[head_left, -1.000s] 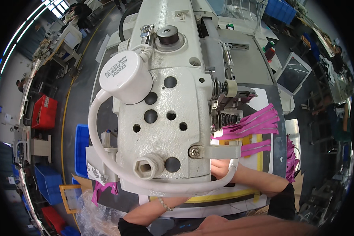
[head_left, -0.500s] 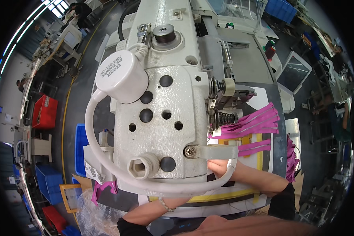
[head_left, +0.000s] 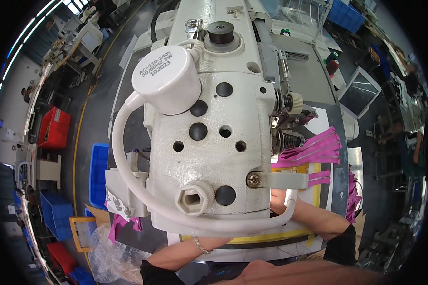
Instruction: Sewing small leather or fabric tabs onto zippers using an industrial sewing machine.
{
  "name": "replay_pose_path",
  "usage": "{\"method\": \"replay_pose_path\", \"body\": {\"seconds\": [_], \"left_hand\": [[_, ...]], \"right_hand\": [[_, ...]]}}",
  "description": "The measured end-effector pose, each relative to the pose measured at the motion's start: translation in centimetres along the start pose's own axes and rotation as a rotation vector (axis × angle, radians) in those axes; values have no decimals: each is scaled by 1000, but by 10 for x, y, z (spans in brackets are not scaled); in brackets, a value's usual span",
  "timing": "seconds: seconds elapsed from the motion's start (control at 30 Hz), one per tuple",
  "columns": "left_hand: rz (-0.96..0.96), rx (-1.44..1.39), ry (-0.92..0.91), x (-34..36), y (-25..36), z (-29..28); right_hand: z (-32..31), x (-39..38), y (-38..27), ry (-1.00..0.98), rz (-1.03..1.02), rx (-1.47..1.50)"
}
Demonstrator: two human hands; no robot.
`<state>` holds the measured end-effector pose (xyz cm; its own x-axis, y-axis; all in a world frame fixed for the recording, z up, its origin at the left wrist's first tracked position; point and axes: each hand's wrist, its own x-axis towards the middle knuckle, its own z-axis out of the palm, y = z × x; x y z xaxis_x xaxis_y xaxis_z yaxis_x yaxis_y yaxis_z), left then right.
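A white sewing machine head (head_left: 209, 156), with knobs and a looping white cable (head_left: 121, 156), fills the centre. My right hand (head_left: 281, 202) reaches under its right side, fingers hidden behind the machine and cable. My left hand (head_left: 214, 242) disappears beneath the machine's front; only the wrist and forearm, with a beaded bracelet, show. Both are over a white board (head_left: 266, 251) edged with yellow tape; what they hold is hidden. Pink zipper-like strips (head_left: 311, 147) lie right of the needle area, more (head_left: 353, 199) hang at the right edge, and pink pieces (head_left: 121, 225) are at the left.
Blue bins (head_left: 100, 175) and crumpled clear plastic (head_left: 109, 247) are at left, with a red crate (head_left: 54, 128) beyond. A tilted screen (head_left: 359, 92) and thread cones (head_left: 333, 66) stand at right. Co-workers (head_left: 104, 14) are at far benches.
The machine sits further right and slightly higher in the picture than half a second ago, as the view has shifted. Both forearms stay nearly in place, hands still mostly hidden.
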<state>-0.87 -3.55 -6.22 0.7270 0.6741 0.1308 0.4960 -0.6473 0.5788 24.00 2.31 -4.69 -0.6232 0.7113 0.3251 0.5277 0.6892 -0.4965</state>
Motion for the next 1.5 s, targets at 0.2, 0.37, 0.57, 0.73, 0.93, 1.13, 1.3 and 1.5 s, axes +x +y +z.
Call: {"method": "replay_pose_path", "body": {"seconds": [0.2,0.37,0.57,0.73,0.93,1.13,1.3,1.5], "left_hand": [[-8,14,-59,-4,0,-6],[-21,-116,-96,7,4,-17],[-59,-260,-145,12,8,-29],[-14,23,-233,9,10,-30],[51,341,-252,-5,2,-11],[125,303,-150,3,5,-20],[87,197,-136,6,7,-25],[66,127,-106,9,8,-21]], "right_hand": [[-5,9,-5,-13,-27,-2],[2,-2,5,20,-89,-86],[-4,4,1,23,-86,-85],[-9,4,0,-1,-75,-96],[-13,6,-3,-51,-52,-69],[-13,5,-1,-64,-47,-74],[-15,8,-2,-52,-51,-46],[-9,4,0,-70,-45,-97]]}}
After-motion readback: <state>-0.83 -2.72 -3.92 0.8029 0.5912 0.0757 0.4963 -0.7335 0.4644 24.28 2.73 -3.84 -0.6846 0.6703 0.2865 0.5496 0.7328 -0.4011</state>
